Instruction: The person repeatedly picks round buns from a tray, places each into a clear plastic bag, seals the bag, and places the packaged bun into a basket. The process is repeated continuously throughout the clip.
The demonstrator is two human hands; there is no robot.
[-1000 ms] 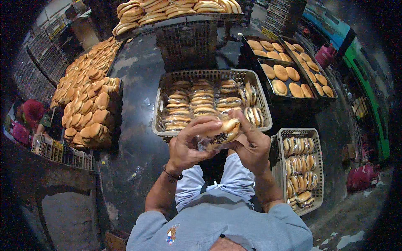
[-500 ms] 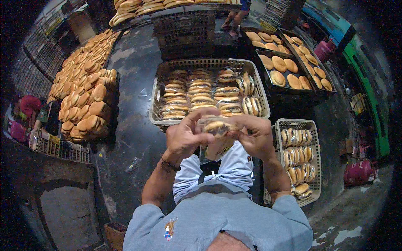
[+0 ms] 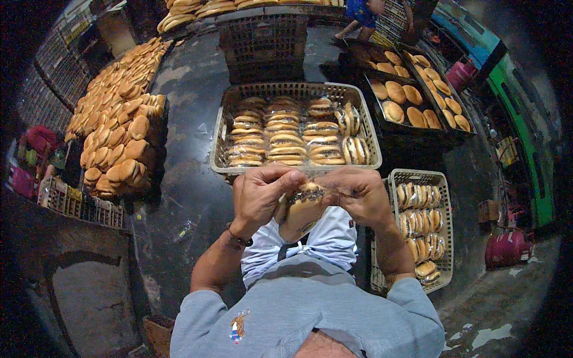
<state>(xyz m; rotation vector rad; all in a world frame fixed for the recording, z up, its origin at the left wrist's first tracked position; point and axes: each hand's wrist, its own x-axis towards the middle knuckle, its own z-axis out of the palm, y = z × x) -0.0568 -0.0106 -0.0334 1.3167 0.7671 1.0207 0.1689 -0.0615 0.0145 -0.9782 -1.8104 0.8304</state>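
Observation:
A filled bun (image 3: 303, 210) in a clear plastic bag hangs between my hands above my lap, its dark filling showing along the cut edge. My left hand (image 3: 261, 192) pinches the bag's upper left side between thumb and fingers. At the upper right, my right hand (image 3: 359, 194) has its fingers closed on the bag's other side. Just beyond my hands lies a pale plastic crate (image 3: 292, 90), holding rows of similar bagged buns.
Right of my arm stands a second crate (image 3: 449, 224) of bagged buns. Trays (image 3: 412, 122) of plain buns sit at the far right. A large bun pile (image 3: 122, 137) lies on the left. Other people (image 3: 361, 15) are at the back and far left. A maroon gas cylinder (image 3: 507, 249) stands right.
My left fingers have closed from a spread grip into a pinch at the bag's top. The bagged bun hangs lower and shows more fully. A person at the back has moved.

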